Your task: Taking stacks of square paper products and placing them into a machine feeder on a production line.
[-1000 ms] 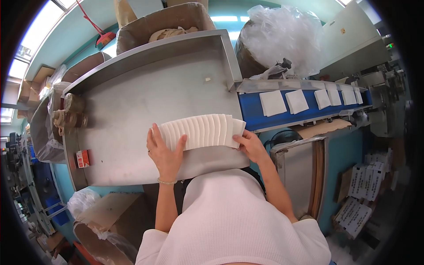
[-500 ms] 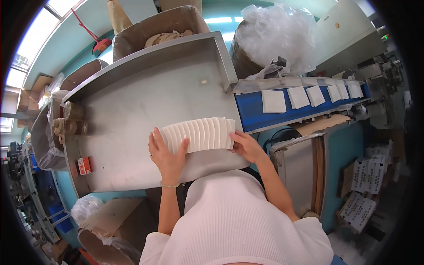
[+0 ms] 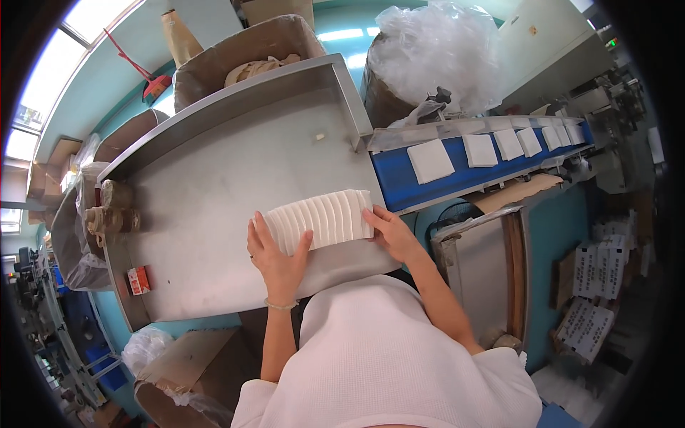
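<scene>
A row of white folded squares that look like napkins [image 3: 314,222] leans in overlapping layers near the front edge of the metal table. My left hand [image 3: 277,262] is closed round the left end, its thumb on the near side and its fingers at the far left. The right end is pinched by my right hand [image 3: 394,235], with fingertips over the outermost layer and the rest of the grip partly hidden. To the right, several more white squares [image 3: 430,160] lie spaced out on a blue conveyor belt [image 3: 396,175].
The metal table [image 3: 214,185] has raised walls at the back and left. A small red-and-white box [image 3: 138,279] and rolls of brown tape [image 3: 120,218] sit by the left wall. Behind stand a cardboard box [image 3: 250,53] and a bin of clear plastic [image 3: 435,57].
My right fingertips have come further over the right end of the row. The squares on the belt have shifted position. The whole view has tilted slightly.
</scene>
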`<action>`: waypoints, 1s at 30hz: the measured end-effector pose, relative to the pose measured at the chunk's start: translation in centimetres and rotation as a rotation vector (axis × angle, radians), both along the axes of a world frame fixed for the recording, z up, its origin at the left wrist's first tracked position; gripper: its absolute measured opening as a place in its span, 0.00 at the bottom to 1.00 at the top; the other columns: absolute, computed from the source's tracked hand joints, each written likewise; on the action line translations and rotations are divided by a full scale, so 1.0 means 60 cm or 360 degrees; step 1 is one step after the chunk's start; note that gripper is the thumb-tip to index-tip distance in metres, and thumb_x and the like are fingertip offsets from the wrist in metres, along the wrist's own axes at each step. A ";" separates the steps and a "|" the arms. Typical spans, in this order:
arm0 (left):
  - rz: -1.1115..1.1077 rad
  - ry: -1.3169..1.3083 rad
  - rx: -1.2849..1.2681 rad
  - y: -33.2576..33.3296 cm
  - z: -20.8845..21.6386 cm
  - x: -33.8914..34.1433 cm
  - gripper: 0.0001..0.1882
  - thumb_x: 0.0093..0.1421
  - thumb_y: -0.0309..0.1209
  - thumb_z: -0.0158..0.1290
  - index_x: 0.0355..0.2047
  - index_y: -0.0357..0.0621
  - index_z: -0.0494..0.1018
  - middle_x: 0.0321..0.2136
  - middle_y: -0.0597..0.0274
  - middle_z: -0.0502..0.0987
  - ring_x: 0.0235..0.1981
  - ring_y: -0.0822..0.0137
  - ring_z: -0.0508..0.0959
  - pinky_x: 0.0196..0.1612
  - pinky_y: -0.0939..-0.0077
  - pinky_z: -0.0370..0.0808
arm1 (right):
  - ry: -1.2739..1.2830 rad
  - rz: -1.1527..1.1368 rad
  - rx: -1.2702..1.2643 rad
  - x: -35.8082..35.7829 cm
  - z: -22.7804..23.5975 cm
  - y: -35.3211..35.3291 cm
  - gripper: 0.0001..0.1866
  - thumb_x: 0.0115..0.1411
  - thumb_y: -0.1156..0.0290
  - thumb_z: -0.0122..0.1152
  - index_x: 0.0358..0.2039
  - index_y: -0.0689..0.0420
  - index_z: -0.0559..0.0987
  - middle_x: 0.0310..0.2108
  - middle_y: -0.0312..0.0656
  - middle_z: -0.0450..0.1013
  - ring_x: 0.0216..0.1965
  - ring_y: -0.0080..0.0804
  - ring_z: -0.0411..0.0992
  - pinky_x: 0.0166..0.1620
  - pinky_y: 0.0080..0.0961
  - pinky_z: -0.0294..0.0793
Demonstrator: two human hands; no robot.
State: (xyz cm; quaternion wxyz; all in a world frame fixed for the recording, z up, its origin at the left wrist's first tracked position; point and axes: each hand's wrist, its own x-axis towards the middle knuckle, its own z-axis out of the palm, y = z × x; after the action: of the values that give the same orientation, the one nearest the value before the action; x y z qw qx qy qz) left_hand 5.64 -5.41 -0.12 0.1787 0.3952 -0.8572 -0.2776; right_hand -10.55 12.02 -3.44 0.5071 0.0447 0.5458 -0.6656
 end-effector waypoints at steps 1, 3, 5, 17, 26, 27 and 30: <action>0.0023 -0.0009 -0.0015 -0.004 -0.004 0.003 0.52 0.52 0.49 0.65 0.68 0.40 0.50 0.63 0.33 0.54 0.63 0.39 0.58 0.61 0.46 0.57 | -0.0001 0.0009 -0.0005 -0.001 -0.001 0.009 0.19 0.67 0.59 0.56 0.51 0.58 0.76 0.39 0.33 0.75 0.36 0.17 0.69 0.38 0.18 0.68; 0.0051 -0.0018 -0.0029 -0.010 -0.006 0.006 0.52 0.52 0.50 0.65 0.68 0.39 0.50 0.64 0.34 0.54 0.63 0.39 0.58 0.61 0.45 0.57 | -0.0220 0.0152 -0.0008 -0.003 -0.007 0.029 0.17 0.66 0.60 0.57 0.49 0.58 0.76 0.38 0.35 0.75 0.35 0.21 0.70 0.38 0.20 0.69; -0.0042 0.0050 0.0012 -0.013 -0.003 0.007 0.52 0.52 0.50 0.66 0.68 0.39 0.50 0.63 0.33 0.54 0.63 0.39 0.58 0.61 0.45 0.57 | -0.0045 0.0006 0.0021 -0.010 -0.040 0.044 0.16 0.66 0.62 0.58 0.48 0.59 0.76 0.38 0.36 0.75 0.34 0.21 0.71 0.38 0.20 0.70; 0.0021 -0.0116 0.0027 0.015 0.009 -0.015 0.56 0.48 0.51 0.67 0.68 0.40 0.49 0.66 0.37 0.48 0.64 0.38 0.55 0.60 0.41 0.56 | -0.0123 -0.0236 -0.0093 0.008 0.004 -0.015 0.17 0.65 0.62 0.59 0.48 0.61 0.76 0.40 0.36 0.76 0.38 0.22 0.73 0.40 0.21 0.72; -0.0140 -0.0008 0.0076 0.016 0.004 -0.017 0.55 0.48 0.52 0.67 0.68 0.41 0.51 0.66 0.37 0.50 0.64 0.38 0.55 0.59 0.43 0.57 | 0.0155 -0.0304 0.0137 -0.034 -0.019 0.024 0.20 0.67 0.55 0.57 0.46 0.60 0.75 0.37 0.37 0.75 0.36 0.22 0.72 0.40 0.20 0.72; -0.0146 -0.0009 0.0075 0.019 0.005 -0.018 0.55 0.48 0.52 0.67 0.68 0.41 0.51 0.66 0.37 0.50 0.64 0.38 0.55 0.59 0.43 0.57 | 0.0569 -0.0073 0.0335 -0.016 0.006 0.002 0.22 0.67 0.53 0.56 0.47 0.61 0.75 0.36 0.38 0.75 0.35 0.22 0.71 0.41 0.20 0.71; -0.0124 -0.0026 0.0079 0.034 0.012 -0.031 0.55 0.48 0.52 0.67 0.68 0.41 0.51 0.66 0.36 0.49 0.64 0.38 0.55 0.59 0.43 0.57 | 0.0848 0.0250 0.0299 0.008 0.006 -0.017 0.22 0.68 0.56 0.55 0.51 0.62 0.74 0.41 0.37 0.75 0.40 0.19 0.71 0.43 0.18 0.70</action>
State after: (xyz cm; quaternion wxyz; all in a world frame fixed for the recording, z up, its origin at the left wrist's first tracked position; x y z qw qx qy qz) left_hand 3.81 -3.35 0.61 0.1508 0.3681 -0.8662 -0.3023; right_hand -10.04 11.01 -3.09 0.3894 -0.1275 0.7207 -0.5592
